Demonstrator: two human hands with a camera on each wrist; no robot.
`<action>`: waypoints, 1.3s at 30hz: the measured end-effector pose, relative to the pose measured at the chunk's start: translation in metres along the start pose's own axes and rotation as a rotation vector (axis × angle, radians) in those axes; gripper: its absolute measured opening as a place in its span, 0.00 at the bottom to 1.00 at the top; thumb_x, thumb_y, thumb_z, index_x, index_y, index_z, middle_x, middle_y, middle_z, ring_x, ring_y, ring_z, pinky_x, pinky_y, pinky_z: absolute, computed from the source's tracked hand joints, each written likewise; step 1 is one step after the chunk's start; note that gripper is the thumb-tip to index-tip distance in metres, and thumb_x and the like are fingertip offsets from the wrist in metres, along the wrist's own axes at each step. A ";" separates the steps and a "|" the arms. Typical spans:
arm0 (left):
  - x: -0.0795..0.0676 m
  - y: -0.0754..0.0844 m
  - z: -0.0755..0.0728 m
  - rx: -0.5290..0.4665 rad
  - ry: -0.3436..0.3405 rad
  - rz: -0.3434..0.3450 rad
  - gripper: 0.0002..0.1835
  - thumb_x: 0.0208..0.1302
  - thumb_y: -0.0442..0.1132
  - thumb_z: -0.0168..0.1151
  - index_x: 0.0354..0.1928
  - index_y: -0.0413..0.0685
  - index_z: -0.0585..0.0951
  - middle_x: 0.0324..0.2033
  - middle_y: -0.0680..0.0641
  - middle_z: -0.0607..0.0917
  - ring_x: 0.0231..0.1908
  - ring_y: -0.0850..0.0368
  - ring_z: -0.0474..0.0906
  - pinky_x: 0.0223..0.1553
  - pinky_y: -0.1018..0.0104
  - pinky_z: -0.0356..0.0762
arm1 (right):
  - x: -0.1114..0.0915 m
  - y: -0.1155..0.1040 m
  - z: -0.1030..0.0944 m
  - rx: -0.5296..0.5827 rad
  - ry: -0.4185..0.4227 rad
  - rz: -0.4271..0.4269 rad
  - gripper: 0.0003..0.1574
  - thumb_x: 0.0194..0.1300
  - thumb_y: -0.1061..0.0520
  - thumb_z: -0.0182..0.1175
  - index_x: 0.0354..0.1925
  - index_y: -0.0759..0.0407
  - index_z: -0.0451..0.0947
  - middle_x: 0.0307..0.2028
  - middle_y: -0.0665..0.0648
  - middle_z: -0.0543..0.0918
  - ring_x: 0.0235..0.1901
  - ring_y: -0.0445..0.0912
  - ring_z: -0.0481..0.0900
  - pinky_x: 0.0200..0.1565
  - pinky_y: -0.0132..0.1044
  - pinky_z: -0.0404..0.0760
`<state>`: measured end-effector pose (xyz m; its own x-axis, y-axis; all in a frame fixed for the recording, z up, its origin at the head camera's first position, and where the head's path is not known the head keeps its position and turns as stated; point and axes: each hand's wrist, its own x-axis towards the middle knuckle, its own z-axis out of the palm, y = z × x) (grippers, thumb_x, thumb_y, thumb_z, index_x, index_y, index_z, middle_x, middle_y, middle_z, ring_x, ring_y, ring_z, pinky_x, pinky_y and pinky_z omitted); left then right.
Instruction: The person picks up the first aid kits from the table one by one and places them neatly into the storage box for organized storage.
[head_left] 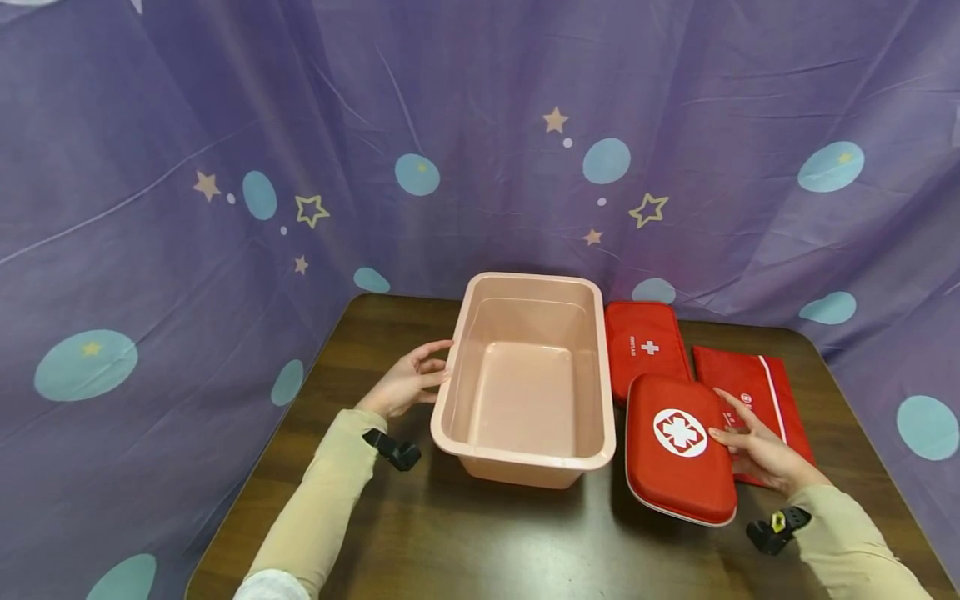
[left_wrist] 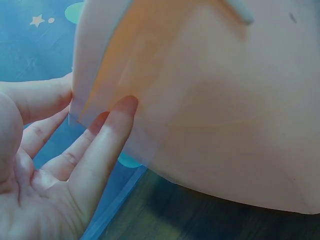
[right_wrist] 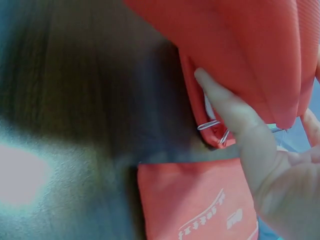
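A pink plastic basin point(head_left: 525, 462) stands on the table. My left hand point(head_left: 402, 385) touches its left outer side just under the rim. In the left wrist view, the fingers point(left_wrist: 107, 140) of that hand are fairly straight against the basin's wall point(left_wrist: 215, 125). To the right of the basin, my right hand point(head_left: 761, 446) grips the right side of a red hard first aid case point(head_left: 660, 475) with a white cross emblem. This case is tilted and held above the table. In the right wrist view, one finger point(right_wrist: 232, 107) lies along the case's underside point(right_wrist: 240, 55).
Behind the held case, a flat red first aid pouch point(head_left: 641, 325) lies beside the basin. A red zip bag point(head_left: 776, 392) with a white stripe lies at the right, partly covered by my right hand. A purple curtain point(head_left: 480, 167) hangs behind the brown table point(head_left: 360, 533).
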<state>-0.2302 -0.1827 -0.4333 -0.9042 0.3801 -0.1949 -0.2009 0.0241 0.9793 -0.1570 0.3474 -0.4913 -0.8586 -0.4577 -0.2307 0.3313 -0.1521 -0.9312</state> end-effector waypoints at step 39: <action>-0.003 0.001 0.002 -0.002 0.035 -0.008 0.33 0.65 0.27 0.55 0.71 0.44 0.58 0.41 0.46 0.80 0.39 0.61 0.79 0.39 0.60 0.81 | 0.003 -0.081 0.019 0.132 0.012 -0.265 0.39 0.69 0.73 0.41 0.65 0.34 0.51 0.35 0.53 0.84 0.30 0.44 0.84 0.28 0.43 0.84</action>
<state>-0.2267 -0.1820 -0.4315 -0.9151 0.3477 -0.2041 -0.2084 0.0255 0.9777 -0.1791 0.3414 -0.4110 -0.9261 -0.3770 0.0112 0.1429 -0.3782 -0.9147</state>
